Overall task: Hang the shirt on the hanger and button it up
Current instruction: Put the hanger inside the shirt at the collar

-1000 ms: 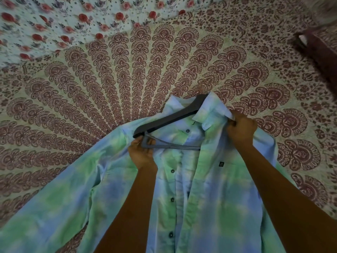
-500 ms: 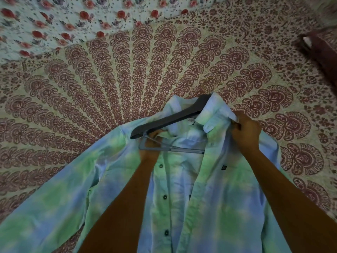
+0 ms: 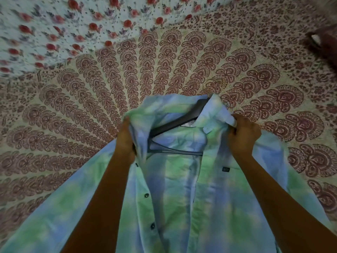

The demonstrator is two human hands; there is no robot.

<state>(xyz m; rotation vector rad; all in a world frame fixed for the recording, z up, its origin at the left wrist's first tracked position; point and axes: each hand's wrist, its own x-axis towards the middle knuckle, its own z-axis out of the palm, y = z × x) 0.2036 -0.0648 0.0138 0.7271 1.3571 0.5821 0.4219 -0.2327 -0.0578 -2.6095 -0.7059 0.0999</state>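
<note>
A blue-and-green tie-dye shirt lies front-up and unbuttoned on the bed, dark buttons running down its left placket. A dark grey hanger sits inside the neck opening, its bar showing between the two fronts and its metal hook resting on the bedspread beyond the collar. My left hand grips the shirt's left front and collar edge, lifted over the hanger's left end. My right hand pinches the right collar tip. The hanger's right arm is hidden under the fabric.
A cream bedspread with maroon fan-shaped print covers the bed around the shirt. A white sheet with red flowers lies at the far left. A dark maroon cushion sits at the far right edge.
My left hand left the hanger's lower bar, took the left shirt front and pulled it up over the hanger's left end. The right hand kept its hold on the collar.
</note>
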